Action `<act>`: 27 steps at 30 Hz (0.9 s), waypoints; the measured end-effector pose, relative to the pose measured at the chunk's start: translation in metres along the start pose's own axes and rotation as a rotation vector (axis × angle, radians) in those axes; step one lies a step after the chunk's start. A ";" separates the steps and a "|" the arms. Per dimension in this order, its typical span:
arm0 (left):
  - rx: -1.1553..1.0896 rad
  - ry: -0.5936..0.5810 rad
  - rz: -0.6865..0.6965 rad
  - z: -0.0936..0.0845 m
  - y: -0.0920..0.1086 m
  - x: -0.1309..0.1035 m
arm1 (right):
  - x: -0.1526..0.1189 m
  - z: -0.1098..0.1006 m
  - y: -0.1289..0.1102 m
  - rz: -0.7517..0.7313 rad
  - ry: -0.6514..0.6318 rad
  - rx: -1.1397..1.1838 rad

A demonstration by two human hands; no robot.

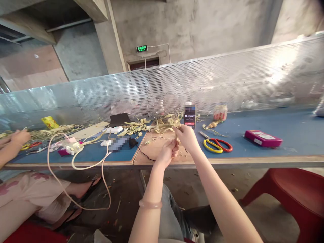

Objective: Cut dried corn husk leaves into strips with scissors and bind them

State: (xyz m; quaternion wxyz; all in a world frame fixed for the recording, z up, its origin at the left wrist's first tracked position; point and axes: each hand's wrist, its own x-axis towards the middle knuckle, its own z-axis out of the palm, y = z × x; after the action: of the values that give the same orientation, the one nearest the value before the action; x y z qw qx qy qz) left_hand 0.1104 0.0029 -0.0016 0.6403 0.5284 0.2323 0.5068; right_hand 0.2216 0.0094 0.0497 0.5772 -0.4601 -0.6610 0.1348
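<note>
My left hand (166,154) is closed, fingers curled, over the near part of a wooden board (145,153). Just above and to its right, my right hand (186,137) pinches a pale, dried plant strip (176,132). The strip appears to run down into my left fist, where its lower end is hidden. Behind my hands lies a heap of dried yellow-green leaf strips (164,124). Scissors with one yellow and one red handle (217,145) rest to the right of my right hand. A phone (189,116) showing a timer stands upright behind them.
To the right are a plastic jar (220,113) and a magenta box (263,138). Leftward, cables loop from a power strip (72,147) over the table edge. A co-worker's hands (20,137) handle strips at far left. A red stool (291,192) stands at lower right.
</note>
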 end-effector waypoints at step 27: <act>-0.248 0.216 0.172 -0.001 0.001 0.003 | -0.009 -0.030 -0.005 0.070 -0.135 -0.085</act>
State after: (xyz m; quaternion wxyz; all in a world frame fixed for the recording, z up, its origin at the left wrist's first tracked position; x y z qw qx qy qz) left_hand 0.1106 0.0055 -0.0003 0.6262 0.4060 0.1893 0.6381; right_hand 0.2450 -0.0106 0.0559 0.5061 -0.4970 -0.6871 0.1573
